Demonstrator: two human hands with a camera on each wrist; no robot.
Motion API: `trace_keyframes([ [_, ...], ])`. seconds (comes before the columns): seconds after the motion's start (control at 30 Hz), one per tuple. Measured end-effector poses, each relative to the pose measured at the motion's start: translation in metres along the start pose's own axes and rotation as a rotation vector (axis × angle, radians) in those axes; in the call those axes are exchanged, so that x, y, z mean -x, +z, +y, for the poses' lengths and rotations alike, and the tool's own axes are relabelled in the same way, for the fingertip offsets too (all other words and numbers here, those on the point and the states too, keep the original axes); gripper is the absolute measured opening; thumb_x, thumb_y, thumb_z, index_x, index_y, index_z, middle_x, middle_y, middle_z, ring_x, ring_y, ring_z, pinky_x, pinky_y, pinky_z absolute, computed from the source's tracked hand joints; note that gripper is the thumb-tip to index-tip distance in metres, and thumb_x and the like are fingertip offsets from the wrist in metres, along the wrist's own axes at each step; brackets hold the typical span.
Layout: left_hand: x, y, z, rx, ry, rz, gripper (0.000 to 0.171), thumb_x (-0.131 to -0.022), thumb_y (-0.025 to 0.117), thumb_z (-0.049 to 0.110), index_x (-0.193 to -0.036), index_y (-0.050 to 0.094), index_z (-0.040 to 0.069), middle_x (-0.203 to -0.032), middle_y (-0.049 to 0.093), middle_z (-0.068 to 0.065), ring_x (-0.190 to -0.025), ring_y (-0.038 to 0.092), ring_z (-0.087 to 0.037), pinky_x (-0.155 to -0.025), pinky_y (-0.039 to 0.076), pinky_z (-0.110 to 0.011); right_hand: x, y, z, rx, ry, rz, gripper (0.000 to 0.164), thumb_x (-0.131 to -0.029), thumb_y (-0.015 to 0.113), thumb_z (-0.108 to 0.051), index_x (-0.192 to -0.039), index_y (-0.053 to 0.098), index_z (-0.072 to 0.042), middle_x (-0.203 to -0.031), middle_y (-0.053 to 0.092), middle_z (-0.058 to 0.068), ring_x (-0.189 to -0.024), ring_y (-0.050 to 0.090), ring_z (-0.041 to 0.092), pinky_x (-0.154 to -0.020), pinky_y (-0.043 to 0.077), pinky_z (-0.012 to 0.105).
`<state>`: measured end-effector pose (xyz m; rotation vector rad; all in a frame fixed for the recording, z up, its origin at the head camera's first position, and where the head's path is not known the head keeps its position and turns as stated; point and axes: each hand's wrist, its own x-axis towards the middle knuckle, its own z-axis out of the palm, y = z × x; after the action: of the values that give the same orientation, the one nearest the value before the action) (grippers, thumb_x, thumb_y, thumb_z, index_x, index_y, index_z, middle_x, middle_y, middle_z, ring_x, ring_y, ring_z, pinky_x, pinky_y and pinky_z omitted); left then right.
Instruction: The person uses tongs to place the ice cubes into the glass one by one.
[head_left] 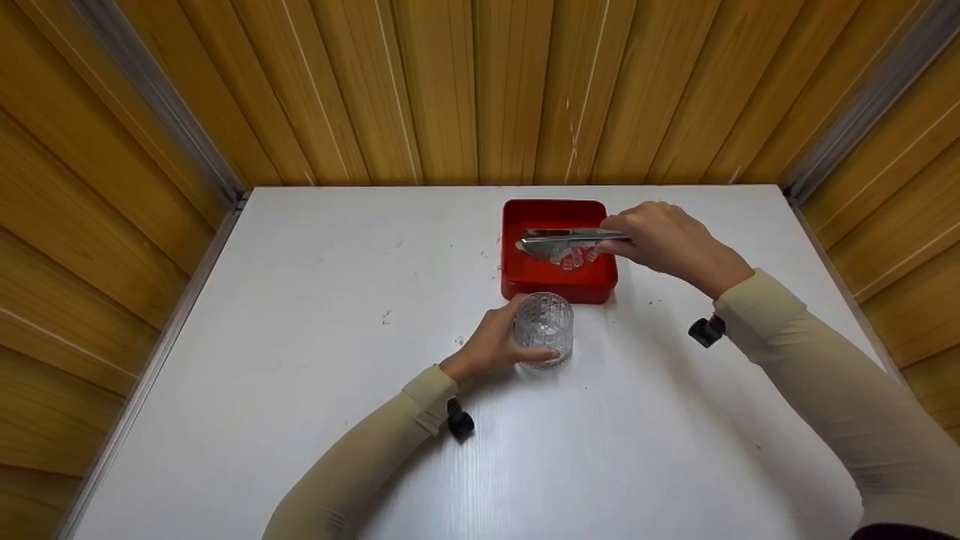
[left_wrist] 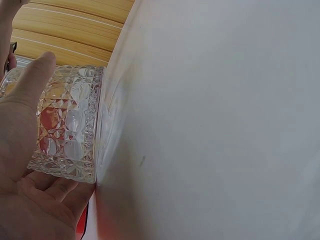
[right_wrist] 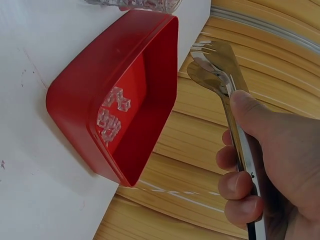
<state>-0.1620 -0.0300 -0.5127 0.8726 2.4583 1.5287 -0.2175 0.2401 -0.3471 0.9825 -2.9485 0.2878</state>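
Note:
A clear cut-pattern glass [head_left: 545, 322] stands upright on the white table just in front of a red square box [head_left: 555, 291]. My left hand [head_left: 489, 343] grips the glass from its left side, thumb on the near side; the left wrist view shows the glass's textured wall [left_wrist: 72, 125] against the fingers. In my right hand [head_left: 664, 238] are metal tongs [head_left: 551, 241], held over the box. One tong end is fork-shaped, the other spoon-like, and I see nothing between them in the right wrist view. Several clear cubes [right_wrist: 110, 120] lie inside the box.
The white table [head_left: 315, 337] carries small dark marks. Yellow wood-look panels [head_left: 435, 90] rise behind its far edge and along both sides, with grey metal strips at the corners. A small black device [head_left: 707, 330] is at the right sleeve cuff, another [head_left: 460, 421] at the left.

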Motion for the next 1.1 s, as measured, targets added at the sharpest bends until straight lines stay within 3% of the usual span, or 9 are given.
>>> trace_keyframes([
  [0.4, -0.003, 0.000, 0.001, -0.007, -0.007, -0.005, 0.080, -0.076, 0.093, 0.036, -0.142, 0.051, 0.014, -0.129, 0.068, -0.002, -0.112, 0.064, -0.013, -0.099, 0.051, -0.027, -0.024, 0.002, 0.013, 0.039, 0.032, -0.024, 0.025, -0.095, 0.076, -0.027, -0.109, 0.079, -0.008, -0.092, 0.077, 0.007, -0.071, 0.062, 0.020, -0.064, 0.055, 0.036],
  [0.67, -0.003, 0.000, 0.002, 0.006, -0.010, -0.011, 0.082, -0.076, 0.093, 0.034, -0.143, 0.051, 0.014, -0.131, 0.067, -0.003, -0.115, 0.064, -0.014, -0.100, 0.051, -0.028, -0.036, 0.002, 0.021, 0.047, 0.083, -0.082, 0.024, -0.096, 0.075, -0.026, -0.111, 0.079, -0.008, -0.092, 0.077, 0.008, -0.071, 0.063, 0.020, -0.065, 0.058, 0.037],
  [1.1, 0.000, 0.001, 0.004, 0.008, -0.008, -0.004, 0.082, -0.075, 0.094, 0.034, -0.142, 0.051, 0.014, -0.129, 0.068, -0.004, -0.112, 0.064, -0.014, -0.097, 0.052, -0.027, -0.049, 0.005, 0.027, 0.044, 0.148, -0.137, 0.026, -0.095, 0.076, -0.025, -0.112, 0.078, -0.006, -0.089, 0.075, 0.009, -0.070, 0.062, 0.023, -0.060, 0.054, 0.035],
])
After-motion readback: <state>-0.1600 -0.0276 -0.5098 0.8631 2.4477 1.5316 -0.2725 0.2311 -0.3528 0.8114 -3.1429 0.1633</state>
